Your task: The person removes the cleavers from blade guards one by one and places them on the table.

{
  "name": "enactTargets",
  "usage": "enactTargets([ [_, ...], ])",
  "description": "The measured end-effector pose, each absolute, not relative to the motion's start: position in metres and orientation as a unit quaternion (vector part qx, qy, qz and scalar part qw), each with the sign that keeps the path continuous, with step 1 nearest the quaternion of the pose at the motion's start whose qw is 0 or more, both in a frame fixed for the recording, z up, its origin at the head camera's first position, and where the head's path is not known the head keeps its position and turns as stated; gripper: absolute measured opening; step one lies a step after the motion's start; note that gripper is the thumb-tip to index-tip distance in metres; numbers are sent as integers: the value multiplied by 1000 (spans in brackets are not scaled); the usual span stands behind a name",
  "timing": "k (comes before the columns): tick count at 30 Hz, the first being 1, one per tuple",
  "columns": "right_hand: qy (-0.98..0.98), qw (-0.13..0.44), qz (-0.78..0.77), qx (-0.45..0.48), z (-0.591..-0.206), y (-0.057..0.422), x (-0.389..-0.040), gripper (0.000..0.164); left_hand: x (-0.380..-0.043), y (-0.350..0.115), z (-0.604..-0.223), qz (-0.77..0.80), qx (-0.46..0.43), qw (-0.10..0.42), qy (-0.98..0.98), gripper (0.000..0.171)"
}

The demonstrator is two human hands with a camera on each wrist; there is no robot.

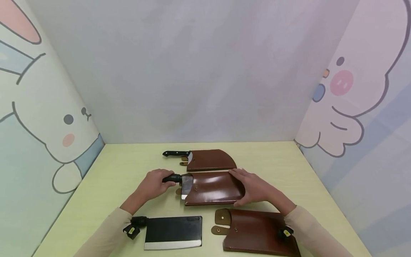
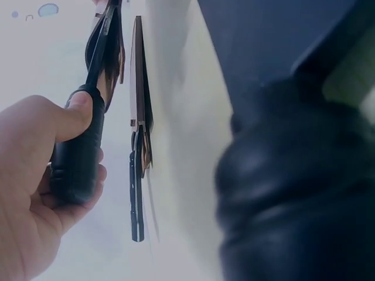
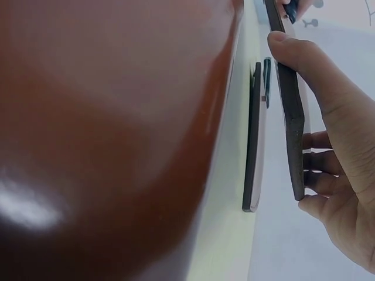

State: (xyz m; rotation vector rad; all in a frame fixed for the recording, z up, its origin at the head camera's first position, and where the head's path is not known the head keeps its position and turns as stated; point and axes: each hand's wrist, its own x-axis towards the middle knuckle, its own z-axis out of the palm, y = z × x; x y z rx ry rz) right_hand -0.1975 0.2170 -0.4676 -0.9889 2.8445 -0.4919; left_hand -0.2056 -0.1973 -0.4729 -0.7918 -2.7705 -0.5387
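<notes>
A cleaver (image 1: pixel 186 186) lies with most of its blade inside a brown leather sheath (image 1: pixel 216 187), at the middle of the table; only a strip of blade next to the handle shows. My left hand (image 1: pixel 155 184) grips its black handle (image 2: pixel 76 155), thumb along the top in the left wrist view. At the sheath's other end, my right hand (image 1: pixel 255 187) holds it by its long edges, thumb on the near one and fingers on the far one. Both wrist views show this sheath (image 3: pixel 291 111) raised off the table.
Behind lies another sheathed knife, its black riveted handle (image 1: pixel 174 153) sticking out left of its brown sheath (image 1: pixel 210 160). Nearer me, a dark-bladed cleaver (image 1: pixel 173 230) lies at front left. A brown sheath (image 1: pixel 253 228) with unfastened straps (image 1: pixel 221 230) lies at front right, partly under my right forearm.
</notes>
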Motion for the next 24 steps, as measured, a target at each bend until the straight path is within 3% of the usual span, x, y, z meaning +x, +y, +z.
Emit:
enactTargets([
  [24,934,28,-170,-314,-470,236,-198,117,-207,-226,-481,-182,-238,126,-945,38],
])
